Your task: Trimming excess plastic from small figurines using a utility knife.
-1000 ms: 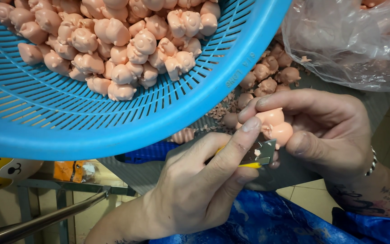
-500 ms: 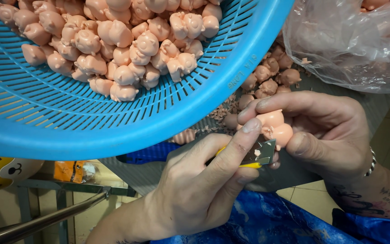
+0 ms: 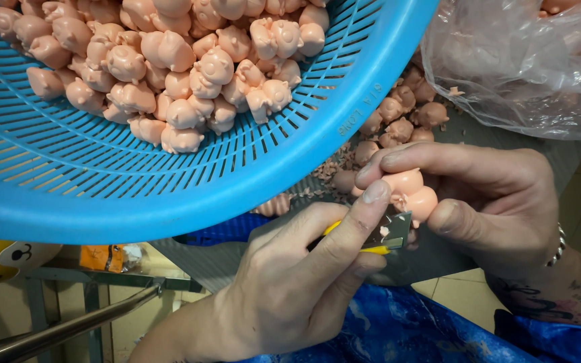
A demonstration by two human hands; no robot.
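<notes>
A blue slotted basket [image 3: 169,195] holds pink pig figures [image 3: 169,74] (more lie loose beside a clear plastic bag [image 3: 526,67]).

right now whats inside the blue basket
The blue basket holds a heap of small pink pig-shaped figures, piled toward its upper side; the slotted bottom is bare lower down. Anything beneath the heap is covered.

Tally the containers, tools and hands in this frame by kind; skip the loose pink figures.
Basket: 1
Bag: 1
Knife: 1
Hands: 2, left on the knife, right on a pink figure
Total: 5
</notes>
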